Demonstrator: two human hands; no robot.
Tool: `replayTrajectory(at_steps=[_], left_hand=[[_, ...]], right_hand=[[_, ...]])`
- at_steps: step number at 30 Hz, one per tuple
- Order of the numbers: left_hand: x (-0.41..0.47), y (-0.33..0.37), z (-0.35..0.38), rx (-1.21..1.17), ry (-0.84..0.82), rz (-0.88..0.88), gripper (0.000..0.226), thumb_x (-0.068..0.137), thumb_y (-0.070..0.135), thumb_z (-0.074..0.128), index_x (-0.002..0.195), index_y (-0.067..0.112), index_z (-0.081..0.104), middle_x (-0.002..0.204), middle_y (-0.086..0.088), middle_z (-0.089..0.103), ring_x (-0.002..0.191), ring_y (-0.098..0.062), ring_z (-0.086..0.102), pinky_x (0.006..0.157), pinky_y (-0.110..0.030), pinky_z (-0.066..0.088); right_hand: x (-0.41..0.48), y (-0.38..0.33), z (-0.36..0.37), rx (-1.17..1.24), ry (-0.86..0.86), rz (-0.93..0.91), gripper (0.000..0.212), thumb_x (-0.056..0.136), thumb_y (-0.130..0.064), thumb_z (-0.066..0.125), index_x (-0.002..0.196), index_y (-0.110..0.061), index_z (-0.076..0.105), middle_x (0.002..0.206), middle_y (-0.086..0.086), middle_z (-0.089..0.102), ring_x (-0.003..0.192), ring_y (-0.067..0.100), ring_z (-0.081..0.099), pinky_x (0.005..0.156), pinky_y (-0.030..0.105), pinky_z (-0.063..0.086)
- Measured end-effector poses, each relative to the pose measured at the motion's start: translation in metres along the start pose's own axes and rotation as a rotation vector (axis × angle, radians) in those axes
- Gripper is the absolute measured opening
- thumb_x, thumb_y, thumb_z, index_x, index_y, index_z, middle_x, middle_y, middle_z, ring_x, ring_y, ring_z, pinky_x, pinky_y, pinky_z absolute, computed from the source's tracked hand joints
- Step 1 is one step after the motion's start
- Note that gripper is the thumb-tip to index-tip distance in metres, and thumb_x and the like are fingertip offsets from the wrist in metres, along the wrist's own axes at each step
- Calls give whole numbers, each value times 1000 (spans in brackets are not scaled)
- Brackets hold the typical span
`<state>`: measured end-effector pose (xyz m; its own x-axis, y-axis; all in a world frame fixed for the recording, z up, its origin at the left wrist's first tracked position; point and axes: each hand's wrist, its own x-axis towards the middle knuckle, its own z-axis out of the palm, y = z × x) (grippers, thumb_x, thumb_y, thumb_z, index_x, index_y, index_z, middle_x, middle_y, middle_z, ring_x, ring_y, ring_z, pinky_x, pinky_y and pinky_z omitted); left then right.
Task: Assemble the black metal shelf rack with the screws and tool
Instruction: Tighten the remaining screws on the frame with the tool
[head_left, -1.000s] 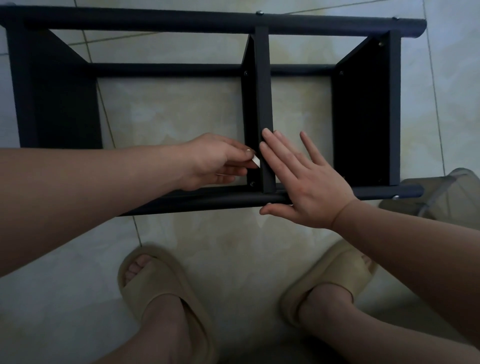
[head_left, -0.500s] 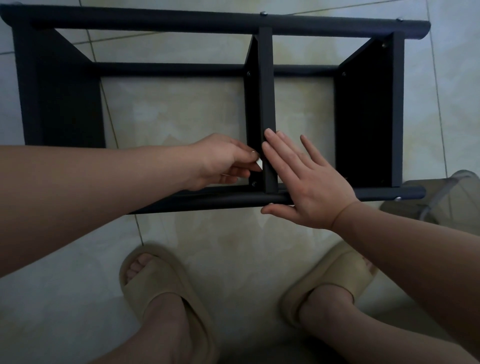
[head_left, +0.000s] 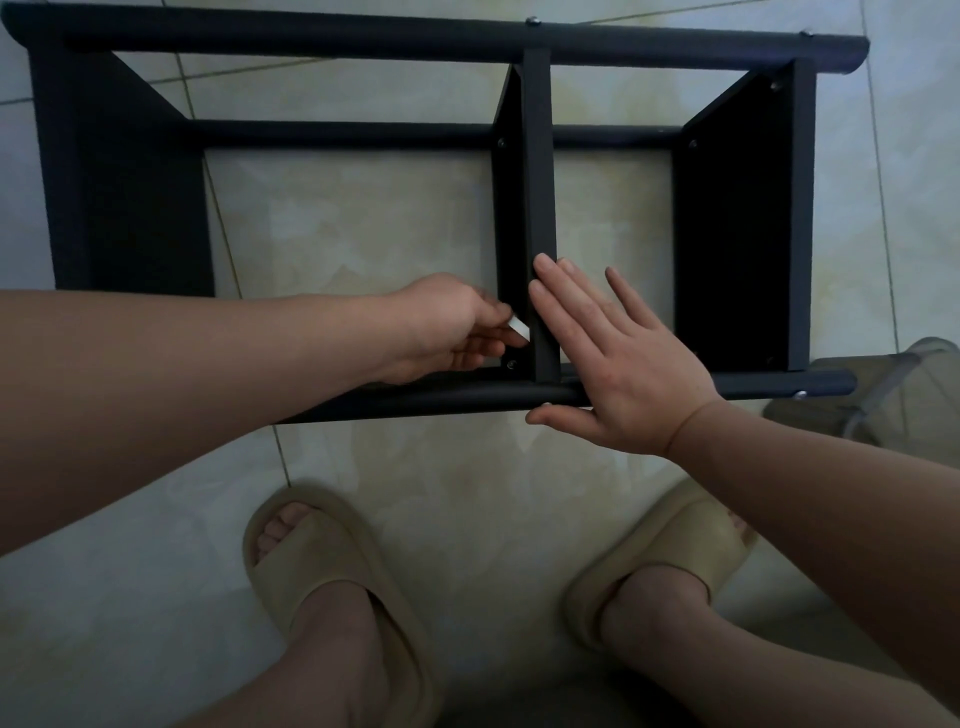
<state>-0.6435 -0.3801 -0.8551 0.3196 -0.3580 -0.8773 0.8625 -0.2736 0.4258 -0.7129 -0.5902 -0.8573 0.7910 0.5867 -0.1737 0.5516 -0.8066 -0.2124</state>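
Two hands on rack (head_left: 537, 156) — left hand (head_left: 447, 327), grip pinching white tool (head_left: 519, 330), screw (head_left: 511, 365) just below its tip; right hand (head_left: 623, 364) flat, spread.

Bare forearms (head_left: 197, 374), beige slide sandals (head_left: 332, 540)

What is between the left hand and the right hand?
Head view: the rack's middle panel stands between them; the left hand pinches a small white piece beside it, the right hand lies flat against it.
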Motion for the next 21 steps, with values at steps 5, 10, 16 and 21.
replayTrajectory(at_steps=[5, 10, 16, 21], left_hand=[[-2, -2, -9, 95, -55, 21, 24, 103, 12, 49, 82, 16, 59, 75, 5, 74, 70, -7, 60, 64, -20, 46], [-7, -4, -13, 193, -99, 41, 21, 103, 8, 49, 87, 14, 60, 78, 5, 73, 73, -7, 61, 70, -22, 46], [-11, -4, -16, 348, -133, 76, 17, 103, 11, 51, 94, 15, 65, 92, 4, 75, 89, -10, 64, 80, -28, 46], [-11, -7, -17, 458, -133, 140, 16, 101, 11, 54, 94, 18, 66, 92, 8, 76, 90, -7, 66, 82, -28, 48]], right_hand=[[0, 0, 1, -2, 3, -1, 101, 95, -74, 41, 161, -2, 18, 169, 13, 9, 157, 28, 11, 123, 59, 21], [0, 0, 1, -5, 1, -1, 101, 95, -75, 40, 161, -2, 17, 170, 13, 7, 158, 27, 9, 123, 59, 20], [0, 0, 2, -13, 11, -3, 100, 95, -75, 40, 161, -3, 17, 170, 13, 8, 157, 27, 10, 123, 59, 21], [0, 1, 2, -19, 11, -4, 100, 95, -75, 39, 161, -4, 15, 170, 12, 7, 158, 27, 10, 122, 59, 21]])
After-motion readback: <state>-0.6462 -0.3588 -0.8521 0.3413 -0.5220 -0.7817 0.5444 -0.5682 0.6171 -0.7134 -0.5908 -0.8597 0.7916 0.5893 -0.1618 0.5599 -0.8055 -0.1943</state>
